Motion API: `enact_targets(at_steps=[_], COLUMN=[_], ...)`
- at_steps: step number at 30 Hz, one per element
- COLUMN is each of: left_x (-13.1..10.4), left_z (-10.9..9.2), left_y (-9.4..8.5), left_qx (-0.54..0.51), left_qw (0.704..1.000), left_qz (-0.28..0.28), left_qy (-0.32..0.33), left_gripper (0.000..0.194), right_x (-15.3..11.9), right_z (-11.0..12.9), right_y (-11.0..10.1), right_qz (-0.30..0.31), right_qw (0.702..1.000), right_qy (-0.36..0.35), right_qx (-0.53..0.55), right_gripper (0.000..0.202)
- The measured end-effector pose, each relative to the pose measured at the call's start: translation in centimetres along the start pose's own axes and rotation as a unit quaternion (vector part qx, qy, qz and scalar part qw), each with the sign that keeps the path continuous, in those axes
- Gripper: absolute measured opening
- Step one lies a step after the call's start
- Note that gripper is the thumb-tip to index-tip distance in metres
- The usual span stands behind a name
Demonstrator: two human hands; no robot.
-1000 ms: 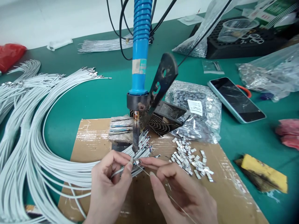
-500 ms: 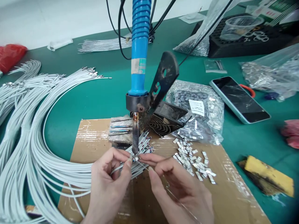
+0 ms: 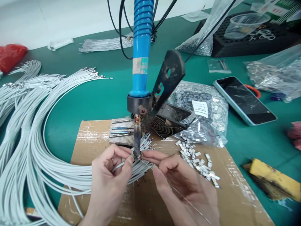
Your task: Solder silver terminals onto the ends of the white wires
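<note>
A blue-handled soldering iron [image 3: 141, 75] hangs tip-down in a black bracket. Beneath its tip, my left hand [image 3: 110, 180] pinches the end of a white cable [image 3: 119, 166] between thumb and forefinger. My right hand [image 3: 185, 185] grips a thin solder wire [image 3: 188, 201], whose upper end reaches the iron's tip. The right fingertips are close to the joint, which is tiny and partly hidden by the tip and fingers. Behind the hands lie the ends of a white cable bundle [image 3: 143, 146]. Small metal tabs [image 3: 196, 160] are scattered to the right.
The work sits over a cardboard sheet [image 3: 94, 135] on a green table. Large white cable coils [image 3: 30, 141] fill the left. To the right are a bag of parts [image 3: 211, 94], a phone [image 3: 244, 100] and a scorched yellow sponge [image 3: 275, 179]. Spare tips [image 3: 121, 128] lie behind the left hand.
My right hand has shifted slightly right, and the solder wire with it. The cable end is now tucked closer under the iron's tip. The view has moved a little.
</note>
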State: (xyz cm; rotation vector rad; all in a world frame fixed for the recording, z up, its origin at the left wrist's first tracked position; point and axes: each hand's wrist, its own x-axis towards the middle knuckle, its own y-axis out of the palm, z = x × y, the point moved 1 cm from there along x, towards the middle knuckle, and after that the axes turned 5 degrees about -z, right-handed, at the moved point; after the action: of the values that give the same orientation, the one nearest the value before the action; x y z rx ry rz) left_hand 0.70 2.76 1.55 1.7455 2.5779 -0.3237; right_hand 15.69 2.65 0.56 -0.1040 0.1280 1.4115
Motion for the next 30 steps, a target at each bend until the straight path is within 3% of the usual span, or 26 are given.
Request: enact_targets(at_steps=[30], left_x=[-0.03], left_z=[0.09], left_y=[-0.52], left_qx=[0.012], left_qw=[1.000], left_qz=[0.015], left_qy=[0.010], left_gripper=[0.017], right_x=[-0.02], right_z=[0.56], right_y=[0.03], right_qz=[0.004], right_qw=[1.000], right_qy=[-0.004], right_qx=[0.011], right_gripper=[0.024])
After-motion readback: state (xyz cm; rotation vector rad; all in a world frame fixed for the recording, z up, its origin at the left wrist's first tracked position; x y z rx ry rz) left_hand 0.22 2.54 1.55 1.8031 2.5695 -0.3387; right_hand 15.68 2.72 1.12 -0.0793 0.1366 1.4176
